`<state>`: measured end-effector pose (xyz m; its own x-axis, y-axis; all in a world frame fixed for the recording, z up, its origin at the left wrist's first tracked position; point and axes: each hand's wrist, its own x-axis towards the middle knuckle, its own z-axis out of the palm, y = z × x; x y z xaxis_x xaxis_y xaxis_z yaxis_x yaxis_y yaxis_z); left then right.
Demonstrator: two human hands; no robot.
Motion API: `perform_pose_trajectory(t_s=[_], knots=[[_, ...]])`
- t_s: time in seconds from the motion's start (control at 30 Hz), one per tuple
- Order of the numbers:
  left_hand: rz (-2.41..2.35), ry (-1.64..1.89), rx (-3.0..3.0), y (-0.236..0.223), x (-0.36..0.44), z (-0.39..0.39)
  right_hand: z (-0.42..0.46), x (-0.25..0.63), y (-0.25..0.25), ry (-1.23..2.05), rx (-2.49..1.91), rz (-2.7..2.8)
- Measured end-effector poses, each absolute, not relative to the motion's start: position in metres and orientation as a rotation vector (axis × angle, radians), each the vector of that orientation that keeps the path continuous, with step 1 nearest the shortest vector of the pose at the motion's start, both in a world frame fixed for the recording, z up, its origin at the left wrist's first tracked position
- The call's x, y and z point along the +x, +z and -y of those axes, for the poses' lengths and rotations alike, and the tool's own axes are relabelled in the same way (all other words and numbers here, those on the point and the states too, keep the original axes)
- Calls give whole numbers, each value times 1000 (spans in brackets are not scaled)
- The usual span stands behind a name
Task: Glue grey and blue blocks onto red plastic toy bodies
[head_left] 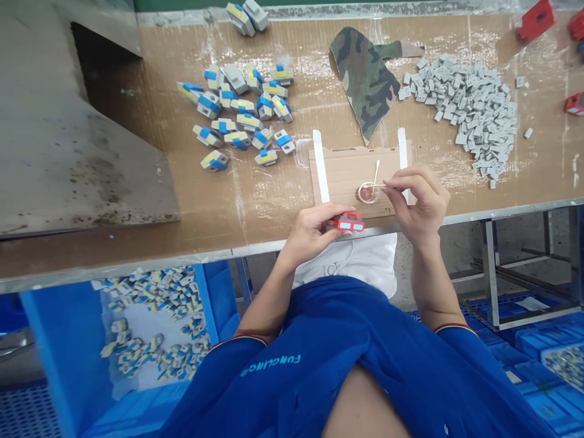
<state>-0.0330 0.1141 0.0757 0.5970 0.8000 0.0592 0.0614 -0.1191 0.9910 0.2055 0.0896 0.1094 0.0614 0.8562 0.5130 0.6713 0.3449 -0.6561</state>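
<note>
My left hand (pixel 310 234) is closed around a small red toy vehicle piece (pixel 349 218) with light blue windows, held at the table's front edge. In my right hand (pixel 420 204), thumb and fingers pinch a thin pale stick (pixel 378 185), seemingly a cotton swab. Its far end reaches over a small round cup (pixel 360 197); whether it touches the contents I cannot tell. Another cotton swab (pixel 377 166) leans from the cup's rim. Under the cup lies a cardboard sheet (pixel 340 176), fixed with white tape strips (pixel 320 167) along its sides.
Grey, blue and yellow toy pieces (pixel 249 121) spread over the left of the table. A camouflage cloth piece (pixel 367 79) and a heap of small grey parts (pixel 483 109) lie behind and right. Red pieces (pixel 538 21) sit far right. A blue bin (pixel 59 340) stands below left.
</note>
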Motion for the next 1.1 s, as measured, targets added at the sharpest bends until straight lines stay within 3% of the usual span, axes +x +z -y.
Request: perform_pose_trajectory(t_s=[0.27,0.77,1.1], knots=[[-746,751,1586,74,-34,-115,-91,196,98,127,-1341,1599],[-760,752,1594,69,-34,-114,-77,198,79,415,-1477,1085],[-782,811,1684,68,-33,-108,-70,188,101,400,-1382,1083]])
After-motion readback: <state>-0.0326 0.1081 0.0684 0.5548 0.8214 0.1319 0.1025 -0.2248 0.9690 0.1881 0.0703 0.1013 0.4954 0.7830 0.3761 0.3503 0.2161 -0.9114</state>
